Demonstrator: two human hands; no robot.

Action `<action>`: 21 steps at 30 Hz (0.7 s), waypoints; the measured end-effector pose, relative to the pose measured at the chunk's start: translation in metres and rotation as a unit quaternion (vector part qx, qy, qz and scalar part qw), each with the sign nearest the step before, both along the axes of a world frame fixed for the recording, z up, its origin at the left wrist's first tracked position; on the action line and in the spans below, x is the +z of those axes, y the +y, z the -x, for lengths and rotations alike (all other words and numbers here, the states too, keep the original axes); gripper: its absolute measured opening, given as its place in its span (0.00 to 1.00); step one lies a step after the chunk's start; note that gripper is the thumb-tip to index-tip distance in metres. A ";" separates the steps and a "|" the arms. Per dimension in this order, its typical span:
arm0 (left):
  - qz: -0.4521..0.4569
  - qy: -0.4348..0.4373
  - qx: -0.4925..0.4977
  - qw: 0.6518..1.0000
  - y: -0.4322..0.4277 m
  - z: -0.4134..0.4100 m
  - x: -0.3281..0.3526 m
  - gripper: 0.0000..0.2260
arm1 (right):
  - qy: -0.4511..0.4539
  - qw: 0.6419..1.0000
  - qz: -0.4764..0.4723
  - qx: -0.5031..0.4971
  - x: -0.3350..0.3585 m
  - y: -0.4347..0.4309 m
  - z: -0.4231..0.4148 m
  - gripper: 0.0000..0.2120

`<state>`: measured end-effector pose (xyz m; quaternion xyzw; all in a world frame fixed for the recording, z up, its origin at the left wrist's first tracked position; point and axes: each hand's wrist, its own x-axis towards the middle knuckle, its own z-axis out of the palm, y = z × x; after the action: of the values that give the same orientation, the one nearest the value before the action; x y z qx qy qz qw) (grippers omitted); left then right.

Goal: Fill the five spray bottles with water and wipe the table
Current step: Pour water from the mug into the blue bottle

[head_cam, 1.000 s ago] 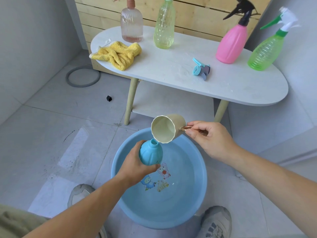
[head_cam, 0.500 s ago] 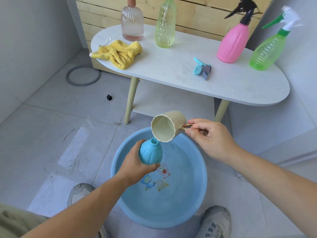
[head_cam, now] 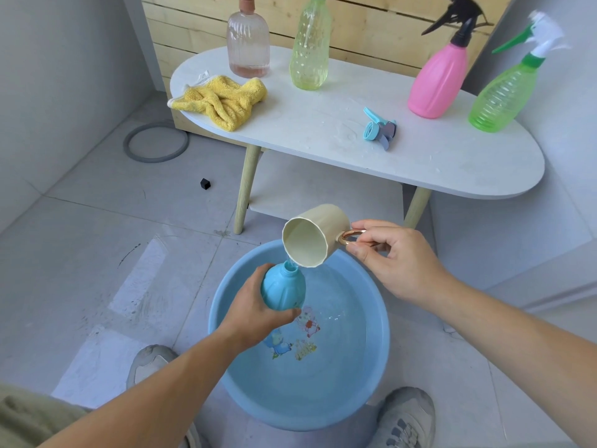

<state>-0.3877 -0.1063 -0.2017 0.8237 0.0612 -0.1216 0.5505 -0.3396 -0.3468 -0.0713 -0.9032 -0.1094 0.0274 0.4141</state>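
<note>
**Topping up the blue bottle over the basin**

Hardly shifted since half a second ago: same tilt on the cup (head_cam: 319, 234), same hold on the blue bottle (head_cam: 284, 287), only a slight drift of the view.

Grips the bottle's belly with the left hand (head_cam: 255, 305), fingers wrapped round it, with the open neck raised toward 12 o'clock to meet the cup's lip. Pinches the cup's gold handle with the right hand (head_cam: 397, 263), thumb and forefinger closed on the loop. Tips the cup's mouth toward 7 o'clock so that a thin trickle falls at the neck.

Holds both above the blue basin (head_cam: 323, 415) at 6 o'clock, most likely so that spills drop back into the water and not onto the floor.

Leaves the blue spray head (head_cam: 378, 129) lying on the white surface (head_cam: 323, 124) at 1 o'clock, taken off to open the neck.

Stands four more along the far edge from 11 to 2 o'clock, all with tops on: clear pink bottle (head_cam: 248, 43), yellow-green bottle (head_cam: 310, 50), pink bottle (head_cam: 436, 82), green bottle (head_cam: 504, 95).

Parks the yellow cloth (head_cam: 223, 101) at 10 o'clock on the surface, probably ready for the wipe, which looks not yet begun.

Calls for a slow pour, given the narrow neck and wide cup.
</note>
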 end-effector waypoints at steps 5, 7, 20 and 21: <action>-0.005 -0.002 0.002 1.000 0.000 0.000 0.000 0.34 | -0.006 1.000 0.007 0.001 0.003 0.000 0.001 0.04; -0.006 -0.004 0.002 1.000 0.000 0.001 0.001 0.33 | -0.010 1.000 0.009 0.003 0.003 0.000 0.001 0.04; -0.009 -0.002 0.000 1.000 -0.001 0.001 0.002 0.35 | -0.042 0.998 0.016 0.036 0.004 0.000 0.001 0.06; -0.009 -0.001 0.000 1.000 -0.001 0.001 0.002 0.35 | -0.045 0.998 0.019 0.036 0.003 0.000 0.000 0.05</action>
<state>-0.3887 -0.1068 -0.1998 0.8286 0.0616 -0.1199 0.5434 -0.3398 -0.3470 -0.0683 -0.9066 -0.1596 0.0039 0.3906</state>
